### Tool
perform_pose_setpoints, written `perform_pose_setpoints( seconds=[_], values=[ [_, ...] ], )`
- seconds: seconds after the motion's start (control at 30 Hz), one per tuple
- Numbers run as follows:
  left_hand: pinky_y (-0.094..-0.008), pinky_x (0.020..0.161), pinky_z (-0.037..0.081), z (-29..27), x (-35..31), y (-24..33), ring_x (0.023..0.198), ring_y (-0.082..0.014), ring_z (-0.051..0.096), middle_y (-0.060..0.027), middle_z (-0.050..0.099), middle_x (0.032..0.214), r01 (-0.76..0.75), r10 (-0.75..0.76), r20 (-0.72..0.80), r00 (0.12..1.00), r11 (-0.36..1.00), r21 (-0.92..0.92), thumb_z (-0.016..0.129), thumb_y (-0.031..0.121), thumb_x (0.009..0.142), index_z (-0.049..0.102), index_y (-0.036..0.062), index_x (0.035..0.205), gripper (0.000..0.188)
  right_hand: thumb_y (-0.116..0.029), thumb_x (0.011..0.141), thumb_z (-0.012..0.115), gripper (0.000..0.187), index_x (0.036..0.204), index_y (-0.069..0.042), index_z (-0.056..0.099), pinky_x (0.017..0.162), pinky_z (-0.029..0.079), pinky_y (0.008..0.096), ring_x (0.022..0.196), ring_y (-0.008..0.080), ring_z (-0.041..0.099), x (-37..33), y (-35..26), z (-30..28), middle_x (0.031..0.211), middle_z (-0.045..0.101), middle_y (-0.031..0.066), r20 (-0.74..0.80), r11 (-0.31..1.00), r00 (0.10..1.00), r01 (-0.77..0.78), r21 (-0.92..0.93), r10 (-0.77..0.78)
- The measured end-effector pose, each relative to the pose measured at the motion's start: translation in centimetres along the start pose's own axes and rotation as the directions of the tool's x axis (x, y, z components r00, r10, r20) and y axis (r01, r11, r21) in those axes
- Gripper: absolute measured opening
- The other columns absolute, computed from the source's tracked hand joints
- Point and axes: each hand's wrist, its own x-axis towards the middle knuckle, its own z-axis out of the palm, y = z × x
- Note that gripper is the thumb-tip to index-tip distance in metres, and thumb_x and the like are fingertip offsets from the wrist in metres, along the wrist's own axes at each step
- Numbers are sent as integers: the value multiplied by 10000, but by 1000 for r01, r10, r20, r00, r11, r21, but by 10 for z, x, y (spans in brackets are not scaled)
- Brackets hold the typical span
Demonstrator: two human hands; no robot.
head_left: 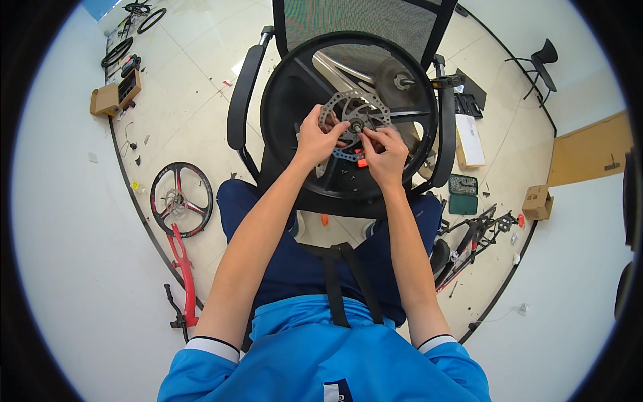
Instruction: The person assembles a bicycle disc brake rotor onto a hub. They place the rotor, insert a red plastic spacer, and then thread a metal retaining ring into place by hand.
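Black mesh backs the larger of two chairs, an office chair (365,23) with two armrests (246,97); a small black chair (541,67) stands well apart at upper right. One bicycle frame (472,241) lies on the floor at right. Flat on the office chair rests one black-rimmed wheel (269,144); around its centre sits one brake disc (355,95), silver, round, pierced by many small holes. Both hands are narrow there: the left hand (315,137) has its thumb beside one dark axle (357,125), fingers partly hidden by the disc; the right hand (386,153) pinches near the axle. I cannot tell what either grips.
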Motion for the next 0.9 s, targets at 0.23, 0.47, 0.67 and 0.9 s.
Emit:
perform_pose_setpoints(
  seconds=[0.23,0.47,0.67,0.9],
  values=[
    [-301,573,637,1,1,-4,715,-99,654,-24,606,828,-23,22,-21,1000,1000,-7,747,36,885,500,46,966,260,2,816,782,104,906,30,736,515,452,238,560,110,603,-1,-1,-2,788,646,62,3,999,999,38,-6,-38],
    [-295,582,637,1,1,-4,726,-101,657,-28,613,829,-5,5,-34,999,1000,-6,752,50,885,503,41,966,262,-22,815,798,133,805,32,676,519,460,253,553,130,592,-2,1,2,767,629,73,-6,997,999,32,-63,-33],
    [-296,609,633,3,-2,-2,753,-105,658,-31,625,850,23,-21,-65,998,999,29,749,84,901,522,53,964,237,-29,812,805,130,865,33,703,524,458,257,561,130,587,-1,-5,3,770,631,73,-50,999,998,-31,-22,30],
    [-282,660,566,8,-4,-2,771,-119,649,-42,642,880,-15,68,-201,977,967,256,818,163,849,538,39,1030,356,-4,819,787,133,942,27,745,542,464,245,589,121,603,-2,-2,6,817,649,71,-39,999,999,-37,16,37]
  ],
)
